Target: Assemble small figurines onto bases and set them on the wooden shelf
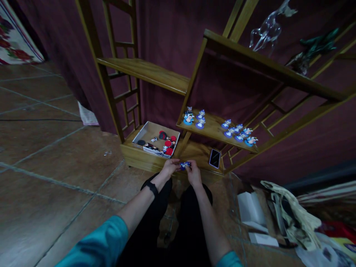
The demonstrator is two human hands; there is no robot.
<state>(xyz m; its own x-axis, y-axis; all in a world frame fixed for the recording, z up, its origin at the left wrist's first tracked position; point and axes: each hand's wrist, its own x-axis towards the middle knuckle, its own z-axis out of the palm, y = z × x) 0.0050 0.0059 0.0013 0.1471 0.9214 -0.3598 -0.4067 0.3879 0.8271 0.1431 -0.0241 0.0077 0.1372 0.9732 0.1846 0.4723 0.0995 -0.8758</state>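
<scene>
Between my two hands, in front of the low shelf, is a small blue-and-white figurine [185, 165]. My left hand [170, 167] pinches it from the left, and my right hand [194, 172] has its fingers closed on the right side. Just beyond my left hand, an open cardboard box [148, 130] holds several small figurines and round red and black pieces. Above, on the middle shelf [213, 128], several similar figurines stand upright: a group with a blue-based figurine [200, 123] at the left, and another with a white-and-blue figurine [229, 132] at the right.
A phone [214, 158] lies on the bottom shelf to the right. A glass animal figure [268, 30] and a dark green ornament [319, 46] stand on the upper right shelf. White boxes [251, 209] and a cream cloth bag [296, 217] sit on the floor at right.
</scene>
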